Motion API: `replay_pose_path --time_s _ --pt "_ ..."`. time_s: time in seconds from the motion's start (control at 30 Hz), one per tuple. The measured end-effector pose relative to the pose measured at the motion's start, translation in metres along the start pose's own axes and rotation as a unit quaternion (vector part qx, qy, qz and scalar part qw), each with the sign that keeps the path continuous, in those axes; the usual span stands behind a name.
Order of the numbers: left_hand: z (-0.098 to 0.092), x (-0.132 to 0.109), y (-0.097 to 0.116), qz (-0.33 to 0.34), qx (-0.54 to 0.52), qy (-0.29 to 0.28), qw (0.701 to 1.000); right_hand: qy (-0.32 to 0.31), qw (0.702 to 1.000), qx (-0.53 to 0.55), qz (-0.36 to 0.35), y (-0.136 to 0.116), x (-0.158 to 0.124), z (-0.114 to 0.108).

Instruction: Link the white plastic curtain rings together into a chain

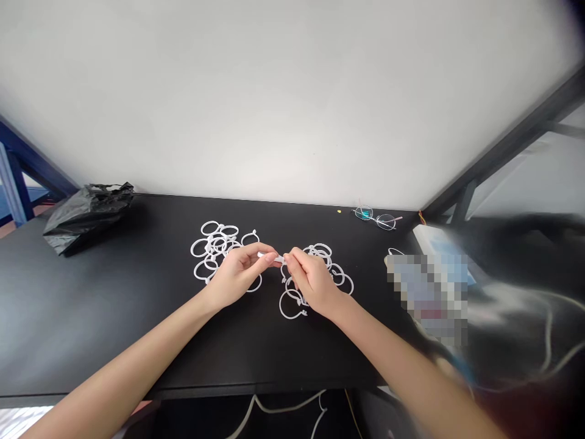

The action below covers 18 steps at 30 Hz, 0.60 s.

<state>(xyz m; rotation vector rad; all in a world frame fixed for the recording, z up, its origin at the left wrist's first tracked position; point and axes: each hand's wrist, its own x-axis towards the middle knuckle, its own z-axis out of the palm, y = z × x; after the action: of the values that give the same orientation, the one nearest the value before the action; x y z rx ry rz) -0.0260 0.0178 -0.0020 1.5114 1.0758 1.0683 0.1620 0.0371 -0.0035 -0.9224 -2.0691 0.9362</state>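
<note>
Between both hands is a white ring (pixel 273 258), seen nearly edge-on and partly covered by the fingers. My left hand (pixel 242 268) pinches it between thumb and fingers. My right hand (pixel 311 277) has its thumb and fingertips closed on the ring's right end. Several white plastic rings with small clips lie in a pile (pixel 214 245) to the left, partly behind my left hand. Another pile of white rings (pixel 292 303) lies under and around my right hand, some hidden by it.
The black table (pixel 183 341) meets a white wall behind. A black plastic bag (pixel 89 213) sits at the back left. Eyeglasses (pixel 375 218) lie at the back right. A white box (pixel 439 250), a blurred-out item and cables are on the right.
</note>
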Motion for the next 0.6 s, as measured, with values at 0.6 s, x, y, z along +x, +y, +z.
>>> replay_pose_path --time_s 0.6 --pt "-0.007 0.005 -0.007 0.077 0.224 0.147 0.960 0.045 0.992 -0.093 -0.069 0.009 0.008 -0.007"
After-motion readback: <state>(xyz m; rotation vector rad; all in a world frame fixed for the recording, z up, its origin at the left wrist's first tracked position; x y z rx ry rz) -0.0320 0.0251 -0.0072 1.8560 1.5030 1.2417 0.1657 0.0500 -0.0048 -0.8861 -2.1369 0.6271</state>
